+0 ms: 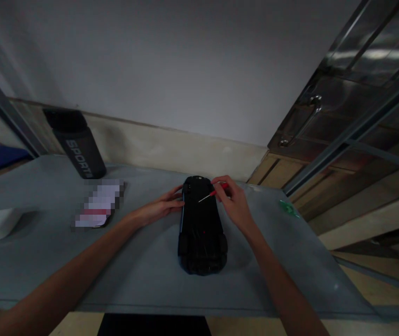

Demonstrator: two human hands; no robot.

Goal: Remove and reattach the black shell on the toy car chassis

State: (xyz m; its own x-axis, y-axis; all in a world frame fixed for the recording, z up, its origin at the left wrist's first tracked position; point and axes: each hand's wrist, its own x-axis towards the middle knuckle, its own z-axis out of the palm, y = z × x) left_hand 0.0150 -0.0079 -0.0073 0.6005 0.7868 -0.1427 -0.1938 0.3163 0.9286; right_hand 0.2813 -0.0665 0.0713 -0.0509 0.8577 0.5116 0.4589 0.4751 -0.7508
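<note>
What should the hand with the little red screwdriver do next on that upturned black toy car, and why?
Probably lower the tip of the screwdriver onto the underside of the toy car. The right hand holds it angled just above the front end, and the left hand already braces the car's side on the table.

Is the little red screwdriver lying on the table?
No, the right hand holds the red screwdriver over the black toy car.
</note>
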